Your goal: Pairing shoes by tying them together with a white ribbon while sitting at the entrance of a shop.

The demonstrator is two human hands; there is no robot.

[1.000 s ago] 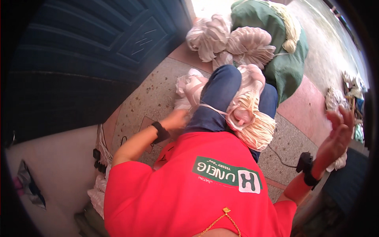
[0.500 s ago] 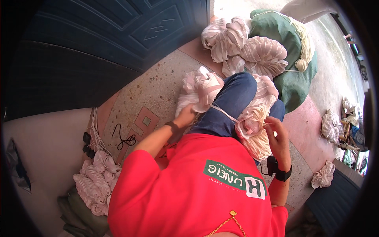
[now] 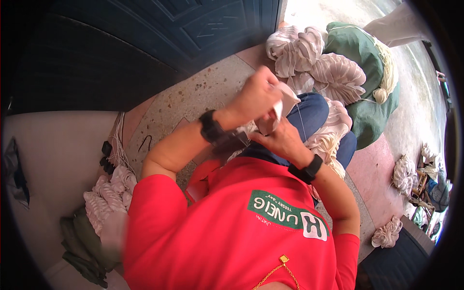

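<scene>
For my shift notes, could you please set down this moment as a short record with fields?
left hand: raised, pinching a bunched piece of pale cloth
right hand: just under the cloth, touching it
thread: thin, hanging from the cloth over the knee
lap: more pale gathered fabric
floor ahead: tied fabric bundles, green sack

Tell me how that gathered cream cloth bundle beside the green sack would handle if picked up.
The cream cloth bundle is deeply pleated and sags, so it would probably flop and drape. It looks light for its bulk. Slumped against the green sack, it seems unlikely to roll.
</scene>
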